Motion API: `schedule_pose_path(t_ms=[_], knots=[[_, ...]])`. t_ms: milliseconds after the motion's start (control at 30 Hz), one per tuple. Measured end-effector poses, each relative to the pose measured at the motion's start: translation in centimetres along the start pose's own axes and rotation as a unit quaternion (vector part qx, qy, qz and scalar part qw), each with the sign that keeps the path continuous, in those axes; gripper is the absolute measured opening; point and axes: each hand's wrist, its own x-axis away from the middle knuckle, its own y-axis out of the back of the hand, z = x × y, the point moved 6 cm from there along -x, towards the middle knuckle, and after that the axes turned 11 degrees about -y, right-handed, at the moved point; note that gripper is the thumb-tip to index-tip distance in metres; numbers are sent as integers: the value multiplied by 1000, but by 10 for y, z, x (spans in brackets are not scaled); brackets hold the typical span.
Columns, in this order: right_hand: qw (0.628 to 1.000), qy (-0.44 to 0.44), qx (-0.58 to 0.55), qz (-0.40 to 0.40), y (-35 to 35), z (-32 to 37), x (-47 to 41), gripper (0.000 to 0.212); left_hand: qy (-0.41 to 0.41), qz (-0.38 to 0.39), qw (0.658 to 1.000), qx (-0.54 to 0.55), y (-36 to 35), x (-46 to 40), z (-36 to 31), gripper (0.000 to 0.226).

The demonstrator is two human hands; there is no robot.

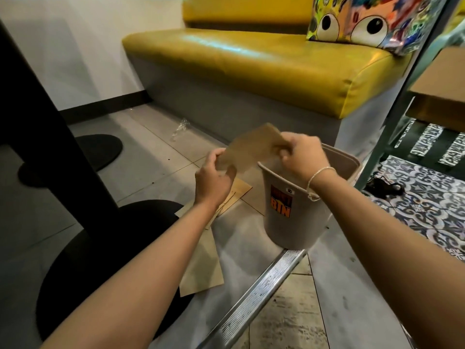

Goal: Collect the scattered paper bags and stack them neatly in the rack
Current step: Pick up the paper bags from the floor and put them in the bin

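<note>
A flat brown paper bag (251,147) is held in the air between both hands, tilted up to the right, just left of and above the rim of a beige plastic bin (289,222). My left hand (214,177) pinches its lower left end. My right hand (300,154) grips its upper right end over the bin's mouth. More brown paper bags lie flat on the floor: a small pile (237,191) under my left hand and a larger bag (203,265) nearer to me, partly hidden by my left forearm.
The bin carries an orange "BIN" label and stands on the tiled floor beside a metal floor strip (256,295). A yellow padded bench (251,64) is behind it, a black table post and round bases (100,248) at left, patterned tiles (427,197) at right.
</note>
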Motion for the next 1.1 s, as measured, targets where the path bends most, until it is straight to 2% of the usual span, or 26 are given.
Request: schedule_pose_path(t_ms=[67, 133, 233, 300, 400, 500, 567, 733, 867, 900, 967, 1033, 1100], knots=[[996, -28, -4, -88, 25, -7, -4, 28, 57, 37, 998, -4, -10, 12, 30, 56], [988, -80, -8, -136, 46, -21, -7, 31, 122, 142, 979, -85, -24, 37, 73, 71], [975, -156, 31, -157, 59, -47, -10, 32, 153, 344, 892, -251, -36, 89, 131, 83], [969, -197, 50, -142, 55, -62, -8, 33, 142, 429, 832, -321, -38, 119, 154, 88], [964, -236, 49, -111, 41, -82, -2, 39, 101, 486, 776, -390, -40, 150, 174, 85], [969, -219, 55, -103, 28, -82, 5, 39, 79, 498, 747, -432, -35, 170, 189, 75], [976, -188, 47, -101, 18, -74, 8, 38, 61, 497, 742, -445, -31, 178, 194, 68], [991, -106, 24, -77, -8, -47, 18, 35, 33, 471, 755, -455, -24, 179, 191, 35], [998, -7, 20, -53, -30, -21, 29, 31, 77, 477, 778, -402, -16, 159, 179, 31], [999, 24, 30, -26, -39, -13, 33, 32, 85, 478, 790, -375, -15, 152, 172, 34], [991, 78, 71, 84, -65, 1, 41, 41, 89, 498, 805, -309, -17, 137, 154, 40], [961, 101, 128, 224, -97, 6, 54, 58, 100, 517, 813, -248, -19, 120, 131, 32], [926, 90, 154, 332, -125, 5, 69, 78, 126, 505, 837, -171, -18, 100, 108, 16]])
